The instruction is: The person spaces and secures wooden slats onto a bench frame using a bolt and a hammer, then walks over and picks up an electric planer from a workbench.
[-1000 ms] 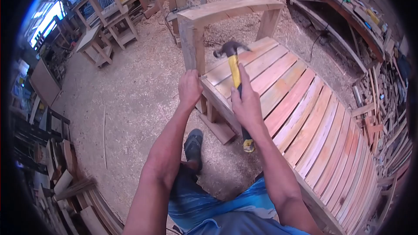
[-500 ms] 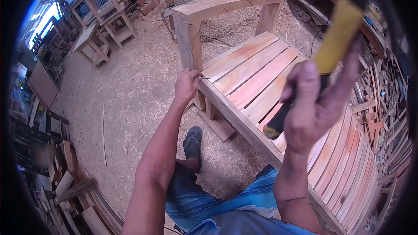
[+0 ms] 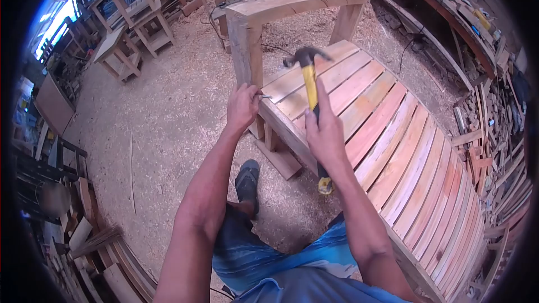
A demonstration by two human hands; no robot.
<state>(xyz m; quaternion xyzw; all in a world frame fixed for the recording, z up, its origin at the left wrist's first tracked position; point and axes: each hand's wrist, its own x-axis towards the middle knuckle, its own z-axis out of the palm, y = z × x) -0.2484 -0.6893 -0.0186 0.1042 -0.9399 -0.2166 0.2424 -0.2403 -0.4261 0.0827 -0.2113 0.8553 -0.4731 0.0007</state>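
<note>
My left hand (image 3: 243, 106) is closed around a thin metal pin (image 3: 265, 96), like a nail or a nail punch. Its tip points right, at the end of the first slat beside the armrest post (image 3: 246, 50). My right hand (image 3: 325, 134) grips a claw hammer (image 3: 309, 81) by its black and yellow handle. The dark hammer head is raised over the slats, a short way right of the pin and apart from it. Below lies the slatted wooden bench seat (image 3: 387, 129), with a curved armrest (image 3: 297, 7) at its far end.
Wood shavings cover the floor (image 3: 157, 118). Small wooden frames (image 3: 120, 50) stand at the back left. Scrap wood (image 3: 488, 140) is piled along the right, below a cluttered workbench (image 3: 438, 17). More timber (image 3: 106, 258) lies at the lower left. My sandalled foot (image 3: 247, 185) is beside the bench.
The hammer has come down and to the left, from high and close to the camera to over the seat. My left hand stays at the post with the pin.
</note>
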